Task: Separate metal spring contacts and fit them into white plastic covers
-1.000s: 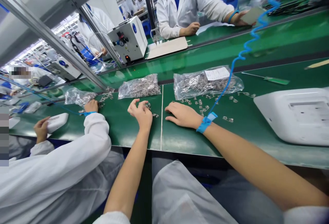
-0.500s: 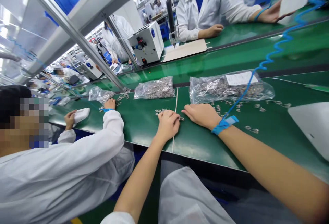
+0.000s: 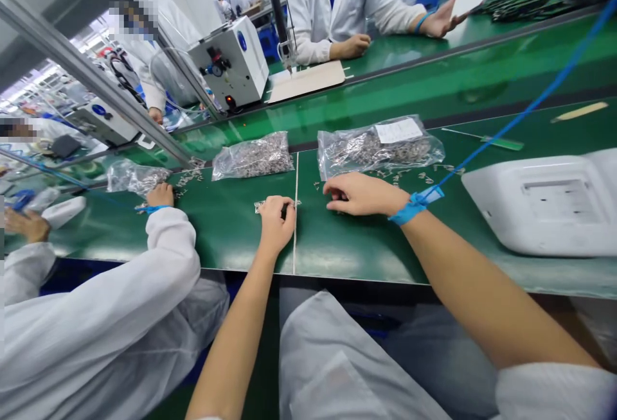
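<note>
My left hand rests on the green bench with its fingers curled over small metal parts, which stick out on both sides of it. The parts' exact kind is too small to tell. To its right, my right hand hovers low over the bench, fingers bent and thumb apart from them, with no held thing visible. A blue wrist strap with a cord is on my right wrist. Just behind that hand lies a clear bag of metal parts with a white label, loose parts scattered along its front.
Another bag of parts lies behind my left hand. A white plastic housing and a green-handled tool are on the right. A co-worker's hand works at left; another person sits across, beside a white machine.
My right hand has drawn away from my left hand, and its thumb has parted from the fingers. The left hand stays at the small parts. The view has shifted right, showing more of the white housing.
</note>
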`<move>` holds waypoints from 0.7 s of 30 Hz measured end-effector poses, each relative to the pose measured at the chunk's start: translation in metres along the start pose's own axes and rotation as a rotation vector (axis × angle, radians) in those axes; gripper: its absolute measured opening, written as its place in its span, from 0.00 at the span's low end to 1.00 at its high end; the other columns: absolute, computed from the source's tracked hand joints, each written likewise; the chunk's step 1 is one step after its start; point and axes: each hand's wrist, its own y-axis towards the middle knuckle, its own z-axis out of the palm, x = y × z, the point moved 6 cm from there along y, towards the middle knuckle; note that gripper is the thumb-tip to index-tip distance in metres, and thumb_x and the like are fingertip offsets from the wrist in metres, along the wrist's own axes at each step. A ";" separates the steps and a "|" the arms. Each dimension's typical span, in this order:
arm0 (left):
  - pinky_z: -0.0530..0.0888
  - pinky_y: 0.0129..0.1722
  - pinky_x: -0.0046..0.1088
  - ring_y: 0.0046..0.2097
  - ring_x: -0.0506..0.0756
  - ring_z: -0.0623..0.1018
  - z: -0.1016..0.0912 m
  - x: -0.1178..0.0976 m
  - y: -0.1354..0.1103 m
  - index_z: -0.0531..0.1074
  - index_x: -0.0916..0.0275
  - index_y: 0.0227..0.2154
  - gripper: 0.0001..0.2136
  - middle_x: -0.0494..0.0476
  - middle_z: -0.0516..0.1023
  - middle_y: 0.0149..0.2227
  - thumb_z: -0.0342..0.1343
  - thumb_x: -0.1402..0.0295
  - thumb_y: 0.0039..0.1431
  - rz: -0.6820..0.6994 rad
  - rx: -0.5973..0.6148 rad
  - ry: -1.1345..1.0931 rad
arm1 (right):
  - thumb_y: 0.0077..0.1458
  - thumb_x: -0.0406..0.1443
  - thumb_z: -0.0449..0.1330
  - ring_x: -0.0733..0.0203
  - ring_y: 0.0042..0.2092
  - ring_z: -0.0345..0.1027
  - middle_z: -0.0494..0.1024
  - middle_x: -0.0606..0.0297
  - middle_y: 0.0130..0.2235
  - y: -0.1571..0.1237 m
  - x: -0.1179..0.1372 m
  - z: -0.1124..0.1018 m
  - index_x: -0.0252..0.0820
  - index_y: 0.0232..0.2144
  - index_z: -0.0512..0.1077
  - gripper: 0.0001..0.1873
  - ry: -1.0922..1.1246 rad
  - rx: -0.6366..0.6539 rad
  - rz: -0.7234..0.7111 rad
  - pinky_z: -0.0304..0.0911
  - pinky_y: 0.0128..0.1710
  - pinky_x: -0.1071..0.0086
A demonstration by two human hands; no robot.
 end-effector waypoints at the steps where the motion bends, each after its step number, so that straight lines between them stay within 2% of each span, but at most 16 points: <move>1: 0.67 0.44 0.36 0.41 0.56 0.77 0.000 -0.001 0.000 0.72 0.59 0.33 0.05 0.55 0.78 0.34 0.51 0.71 0.62 0.000 -0.001 0.001 | 0.54 0.39 0.67 0.56 0.36 0.70 0.79 0.59 0.38 -0.002 -0.001 0.005 0.41 0.41 0.75 0.13 -0.050 0.094 -0.004 0.58 0.32 0.67; 3: 0.67 0.43 0.35 0.38 0.56 0.76 0.000 -0.003 0.000 0.72 0.59 0.33 0.06 0.54 0.78 0.33 0.51 0.71 0.63 0.004 0.001 -0.002 | 0.54 0.38 0.68 0.55 0.36 0.70 0.78 0.58 0.41 -0.005 -0.004 0.010 0.42 0.39 0.76 0.11 -0.130 0.182 0.007 0.58 0.31 0.67; 4: 0.67 0.42 0.35 0.37 0.55 0.76 0.001 -0.004 0.000 0.72 0.59 0.33 0.06 0.54 0.78 0.33 0.51 0.70 0.64 0.009 0.007 -0.007 | 0.55 0.36 0.67 0.54 0.37 0.70 0.77 0.56 0.41 -0.006 -0.004 0.011 0.41 0.38 0.76 0.08 -0.177 0.167 0.013 0.58 0.32 0.66; 6: 0.67 0.42 0.35 0.36 0.55 0.76 0.001 -0.008 0.000 0.72 0.59 0.33 0.06 0.54 0.78 0.32 0.51 0.69 0.64 0.027 0.021 -0.022 | 0.57 0.34 0.65 0.50 0.42 0.70 0.77 0.53 0.42 -0.003 0.001 0.007 0.40 0.36 0.76 0.04 -0.261 0.031 -0.008 0.61 0.36 0.63; 8: 0.67 0.43 0.35 0.36 0.55 0.76 0.002 -0.012 -0.001 0.72 0.58 0.33 0.06 0.53 0.78 0.32 0.51 0.69 0.64 0.048 0.034 -0.046 | 0.58 0.35 0.65 0.45 0.48 0.70 0.78 0.50 0.44 -0.001 0.017 0.003 0.38 0.38 0.76 0.07 -0.216 -0.145 -0.090 0.63 0.43 0.59; 9: 0.68 0.43 0.34 0.37 0.55 0.76 0.002 -0.013 -0.001 0.73 0.58 0.34 0.06 0.53 0.78 0.32 0.51 0.68 0.64 0.055 0.039 -0.062 | 0.58 0.37 0.65 0.46 0.48 0.70 0.78 0.51 0.45 0.001 0.025 0.005 0.38 0.41 0.75 0.10 -0.112 -0.194 -0.140 0.64 0.46 0.58; 11: 0.69 0.43 0.34 0.36 0.54 0.76 0.002 -0.014 -0.002 0.73 0.58 0.35 0.05 0.53 0.78 0.33 0.52 0.67 0.65 0.056 0.038 -0.097 | 0.59 0.37 0.64 0.52 0.45 0.73 0.80 0.55 0.43 0.006 0.039 0.013 0.39 0.44 0.73 0.11 0.190 -0.212 -0.197 0.66 0.46 0.61; 14: 0.71 0.40 0.32 0.36 0.53 0.77 0.001 -0.008 -0.005 0.72 0.59 0.36 0.06 0.54 0.79 0.34 0.52 0.65 0.66 0.011 0.006 -0.153 | 0.58 0.33 0.62 0.60 0.36 0.75 0.81 0.63 0.34 0.013 0.043 0.027 0.40 0.38 0.73 0.05 0.565 -0.237 -0.114 0.68 0.39 0.66; 17: 0.74 0.39 0.30 0.36 0.52 0.78 0.002 0.001 -0.008 0.72 0.59 0.38 0.08 0.54 0.78 0.34 0.50 0.63 0.69 -0.047 -0.022 -0.218 | 0.56 0.34 0.62 0.61 0.31 0.74 0.79 0.66 0.28 0.015 0.036 0.033 0.41 0.32 0.74 0.02 0.757 -0.291 -0.027 0.68 0.35 0.67; 21: 0.76 0.38 0.28 0.36 0.51 0.80 0.003 0.004 -0.008 0.73 0.60 0.39 0.09 0.54 0.79 0.35 0.51 0.62 0.69 -0.068 -0.031 -0.279 | 0.54 0.37 0.65 0.61 0.33 0.75 0.79 0.65 0.31 0.016 0.033 0.043 0.40 0.35 0.74 0.07 0.942 -0.197 -0.022 0.70 0.37 0.65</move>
